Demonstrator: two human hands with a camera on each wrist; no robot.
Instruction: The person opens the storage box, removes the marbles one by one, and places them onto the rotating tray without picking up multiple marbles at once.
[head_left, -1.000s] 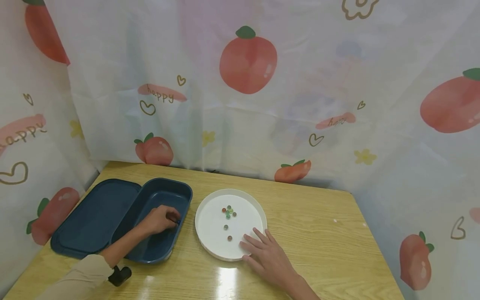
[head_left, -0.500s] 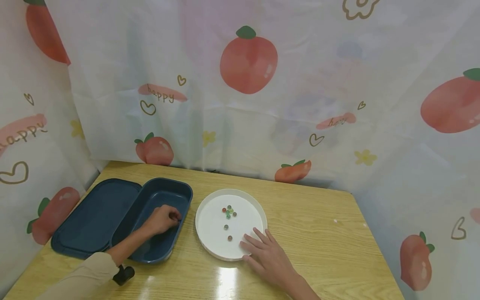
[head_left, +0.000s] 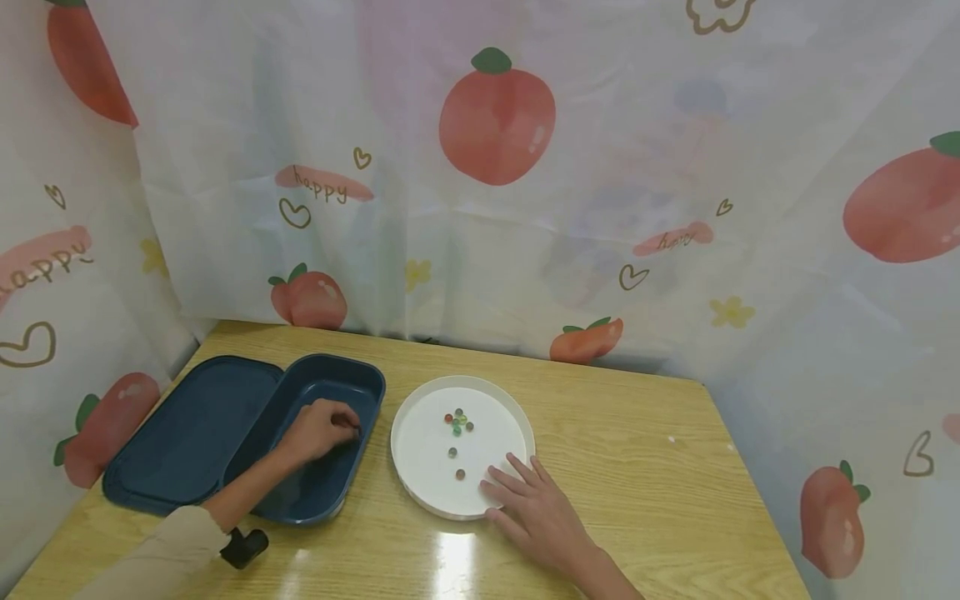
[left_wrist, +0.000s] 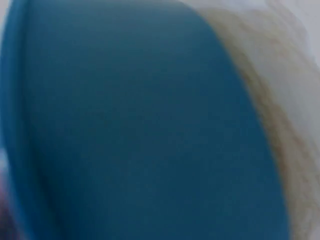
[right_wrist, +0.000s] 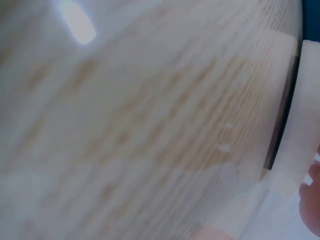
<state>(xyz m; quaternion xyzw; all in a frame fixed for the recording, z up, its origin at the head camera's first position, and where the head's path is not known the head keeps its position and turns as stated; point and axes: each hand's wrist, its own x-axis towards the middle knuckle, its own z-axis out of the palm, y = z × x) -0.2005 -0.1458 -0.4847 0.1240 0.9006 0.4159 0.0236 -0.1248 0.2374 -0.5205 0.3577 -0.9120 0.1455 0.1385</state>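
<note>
My left hand (head_left: 318, 429) is inside the deep navy-blue box (head_left: 315, 507), fingers bent and pointing down near its right wall. What lies at the fingertips is hidden, and I cannot tell whether they pinch anything. In the left wrist view a blurred blue surface (left_wrist: 150, 120) fills most of the picture. A round white tray (head_left: 420, 487) with a low rim stands right of the box. Several small glass marbles (head_left: 460, 474) lie in it, most in a cluster towards the back. My right hand (head_left: 536, 512) spreads its fingers over the tray's front right rim.
The matching flat navy-blue lid (head_left: 187, 437) lies left of the box, which overlaps its edge. All stand on a pale wood-grain table (head_left: 622, 467). A white curtain (head_left: 510, 250) printed with peaches encloses the back and sides.
My left hand shifts slightly within the box, staying by its right wall. The right hand, tray and marbles keep their places.
</note>
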